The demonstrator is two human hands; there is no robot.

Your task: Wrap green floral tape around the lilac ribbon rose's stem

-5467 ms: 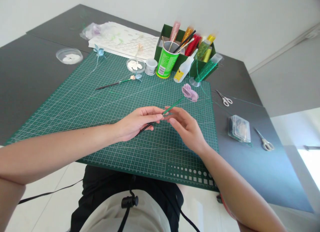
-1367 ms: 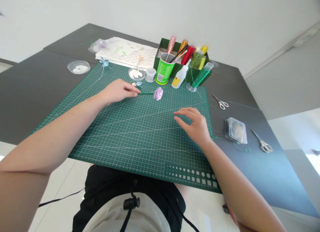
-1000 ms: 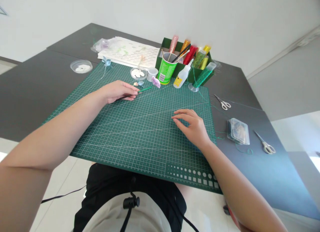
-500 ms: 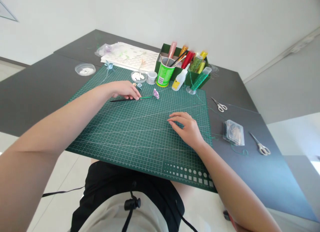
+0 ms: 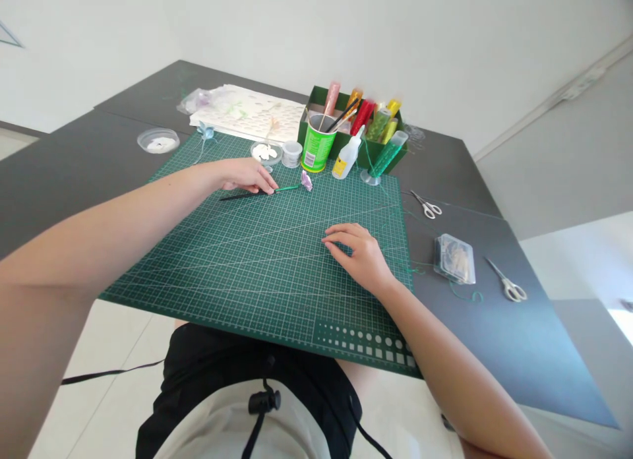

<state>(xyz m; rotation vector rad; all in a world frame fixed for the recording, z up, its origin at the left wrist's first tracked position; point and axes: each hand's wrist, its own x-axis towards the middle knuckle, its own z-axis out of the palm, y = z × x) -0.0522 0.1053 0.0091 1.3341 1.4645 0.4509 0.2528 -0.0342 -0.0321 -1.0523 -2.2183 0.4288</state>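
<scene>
My left hand [image 5: 252, 177] has its fingers closed over a thin stem, dark at its left part [image 5: 237, 197] and green at its right. At the stem's right end is a small purple flower [image 5: 306, 181], low over the green cutting mat [image 5: 277, 274]. Whether the dark part is a separate stick, I cannot tell. My right hand [image 5: 359, 248] rests at the mat's right half with fingers apart and nothing in them. Beyond the left hand are a dish of white pieces [image 5: 266, 153] and a small lidded tub [image 5: 291, 154].
Along the back stand a green can of brushes [image 5: 316, 146], a glue bottle [image 5: 346, 161], and a green box of glitter tubes [image 5: 366, 152]. A blue flower [image 5: 205, 132] lies back left. On the right are two scissors [image 5: 431, 210] and a clear case [image 5: 455, 259].
The camera view has shifted slightly, so most things sit a little further left. Both hands keep nearly the same pose over the mat; the left still touches the stem.
</scene>
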